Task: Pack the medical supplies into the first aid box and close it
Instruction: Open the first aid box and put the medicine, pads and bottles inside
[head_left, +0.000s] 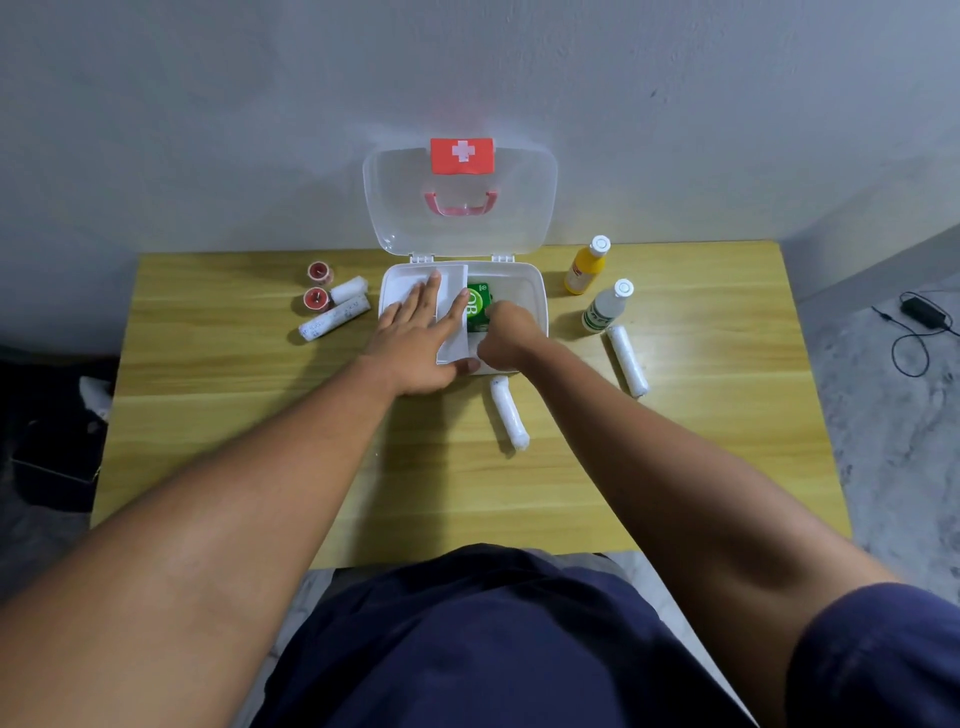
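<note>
The white first aid box (530, 291) stands open at the back of the table, its clear lid (460, 218) upright against the wall. My left hand (421, 338) lies flat, fingers spread, on a white tray (452, 280) in the box's left half. My right hand (506, 335) is inside the box, fingers closed on a green packet (478, 306). Outside lie a yellow bottle (587, 267), a white bottle (605, 306), bandage rolls (628, 366) (509, 413) (335, 317) (349, 290) and two red tape rolls (317, 286).
The yellow wooden table (260, 415) ends against the grey wall. A black cable and adapter (917, 322) lie on the floor at the right. Dark objects sit on the floor at the left.
</note>
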